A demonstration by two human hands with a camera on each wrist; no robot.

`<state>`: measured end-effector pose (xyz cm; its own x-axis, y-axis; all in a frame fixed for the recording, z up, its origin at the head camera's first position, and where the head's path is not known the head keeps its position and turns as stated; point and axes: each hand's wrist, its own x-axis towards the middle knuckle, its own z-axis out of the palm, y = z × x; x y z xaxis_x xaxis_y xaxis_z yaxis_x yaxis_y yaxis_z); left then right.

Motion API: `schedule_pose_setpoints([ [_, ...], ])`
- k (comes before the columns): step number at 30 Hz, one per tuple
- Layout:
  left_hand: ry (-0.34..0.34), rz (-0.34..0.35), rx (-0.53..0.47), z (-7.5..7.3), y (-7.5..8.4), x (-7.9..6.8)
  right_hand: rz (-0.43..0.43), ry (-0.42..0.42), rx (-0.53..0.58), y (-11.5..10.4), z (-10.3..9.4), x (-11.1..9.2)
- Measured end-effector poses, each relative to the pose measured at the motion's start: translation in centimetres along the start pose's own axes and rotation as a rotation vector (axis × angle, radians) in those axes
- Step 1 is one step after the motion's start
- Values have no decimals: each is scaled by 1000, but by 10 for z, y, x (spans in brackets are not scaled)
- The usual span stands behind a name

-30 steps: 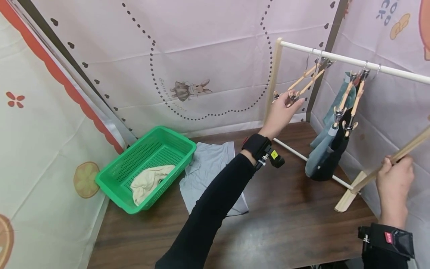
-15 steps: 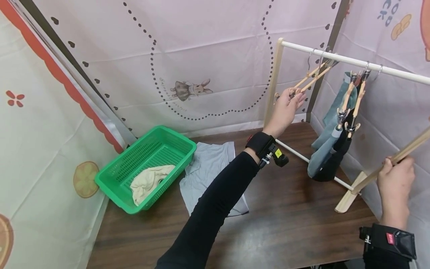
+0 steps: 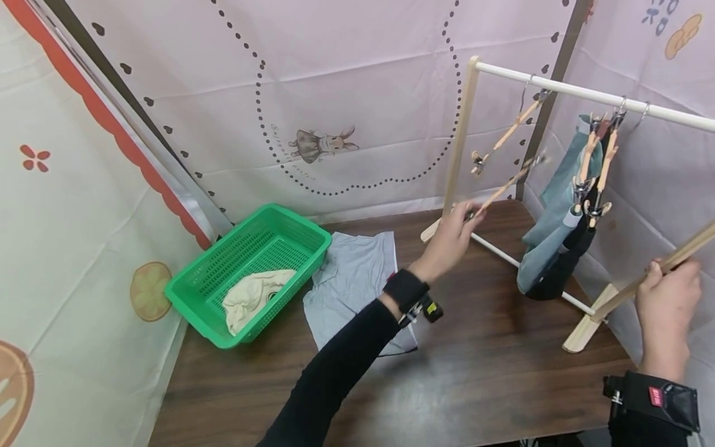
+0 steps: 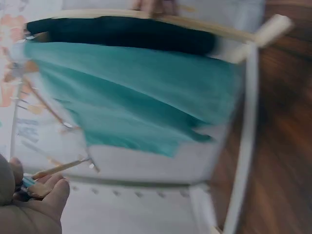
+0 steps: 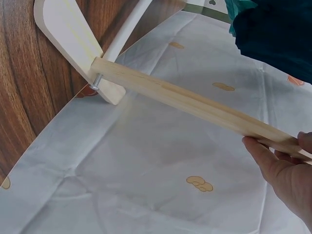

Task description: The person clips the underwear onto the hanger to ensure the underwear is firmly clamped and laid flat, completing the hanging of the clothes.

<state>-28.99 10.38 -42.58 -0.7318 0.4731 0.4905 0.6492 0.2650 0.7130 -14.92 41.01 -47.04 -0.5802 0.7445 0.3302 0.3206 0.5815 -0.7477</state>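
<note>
My left hand [image 3: 447, 242] pinches one end of a wooden clip hanger [image 3: 507, 184]. This hanger is off the rail and slants up to the right, blurred at its far end. In the left wrist view the same hanger [image 4: 58, 168] shows between thumb and fingers. My right hand [image 3: 670, 304] grips the wooden side post [image 3: 684, 250] of the clothes rack, also seen in the right wrist view. Another clip hanger [image 3: 516, 127] hangs from the white rail [image 3: 586, 94] with no garment on it. Blue-green [image 3: 566, 171] and black [image 3: 558, 273] garments hang clipped further right.
A light grey garment [image 3: 354, 267] lies spread on the brown table [image 3: 480, 379], partly behind my left forearm. Left of it stands a green basket [image 3: 190, 282] with a cream cloth [image 3: 254, 298] inside. Printed fabric walls close in the back and both sides.
My left hand has moved down and left, bringing one clip hanger away from the rail. The other hanger stays hanging. The right hand keeps its grip on the post.
</note>
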Motion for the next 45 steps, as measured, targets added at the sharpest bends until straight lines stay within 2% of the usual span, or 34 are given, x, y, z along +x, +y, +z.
schedule_pose_setpoints([
  [4,4,-43,120,6,-33,-46,-7,6,11,1,0,0],
  [8,93,-120,218,7,-65,-86,5,4,10,0,0,0],
  [10,117,-162,282,6,-78,-102,31,-12,-12,0,-1,-1],
  [13,88,-195,408,5,-93,-120,40,-13,-30,1,-3,-1],
  [16,17,-174,491,6,-102,-134,37,-3,-35,2,-6,-1],
  [22,-144,-117,627,21,-104,-150,47,-5,-20,1,-7,0],
  [26,-196,-103,735,35,-103,-161,45,-8,-24,-1,-6,0],
  [33,-181,-12,1054,55,-107,-178,47,-34,-43,0,-3,-1],
  [39,-210,101,1280,61,-102,-180,32,-11,-36,3,-3,-2],
  [42,-206,113,1351,62,-99,-180,43,-26,-44,2,-3,-1],
  [45,-217,67,1338,62,-97,-180,49,-50,-50,1,-2,0],
])
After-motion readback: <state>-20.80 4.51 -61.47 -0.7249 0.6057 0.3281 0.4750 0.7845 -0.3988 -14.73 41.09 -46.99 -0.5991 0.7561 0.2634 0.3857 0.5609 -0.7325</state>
